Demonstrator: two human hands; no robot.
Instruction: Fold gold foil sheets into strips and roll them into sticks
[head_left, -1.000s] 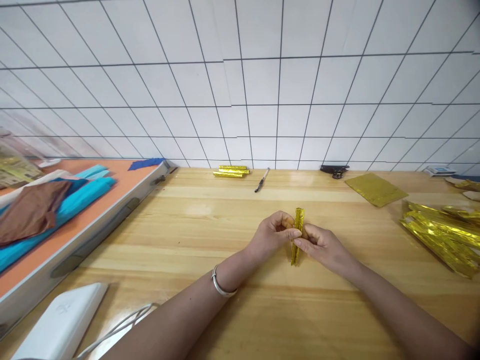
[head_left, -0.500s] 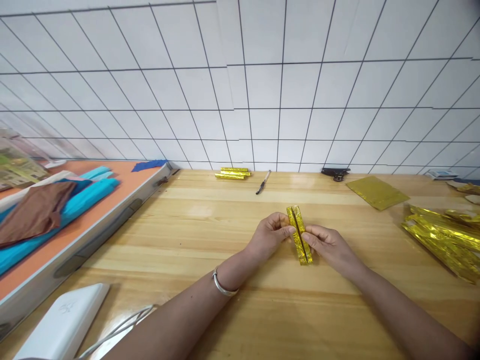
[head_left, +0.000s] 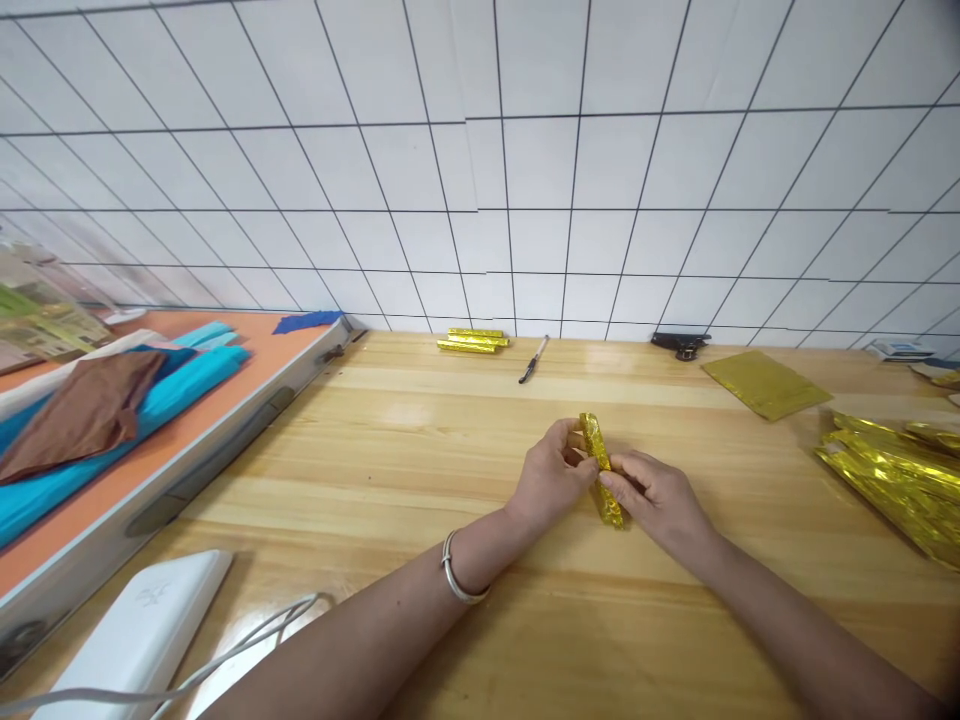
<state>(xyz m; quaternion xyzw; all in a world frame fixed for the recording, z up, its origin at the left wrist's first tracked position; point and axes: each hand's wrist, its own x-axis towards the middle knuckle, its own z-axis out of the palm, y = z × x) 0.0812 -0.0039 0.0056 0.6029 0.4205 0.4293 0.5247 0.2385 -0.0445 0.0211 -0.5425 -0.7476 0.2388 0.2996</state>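
Note:
A narrow folded strip of shiny gold foil paper (head_left: pixel 592 436) stands tilted between my two hands above the wooden table. My left hand (head_left: pixel 553 464) pinches it from the left, thumb against its front face. From the right, my right hand (head_left: pixel 654 490) grips the strip lower down with thumb and fingers. Both thumbs nearly meet at its middle, hiding part of it. A silver bangle (head_left: pixel 452 570) circles my left wrist. Several finished-looking gold foil rolls (head_left: pixel 472 342) lie by the wall, beside a pen (head_left: pixel 533 361).
On the right are a flat gold foil sheet (head_left: pixel 765 384) and a heap of gold foil (head_left: pixel 892 480). A black clip-like object (head_left: pixel 681 345) lies by the wall. At left, a white power bank (head_left: pixel 139 625) with a cable (head_left: pixel 247 640) sits near an orange board (head_left: pixel 225 365) bearing coloured paper.
The gold strip showed two halves side by side with a dark gap; now the halves are folded together into one narrow strip. My hands have come closer together. The view has shifted slightly.

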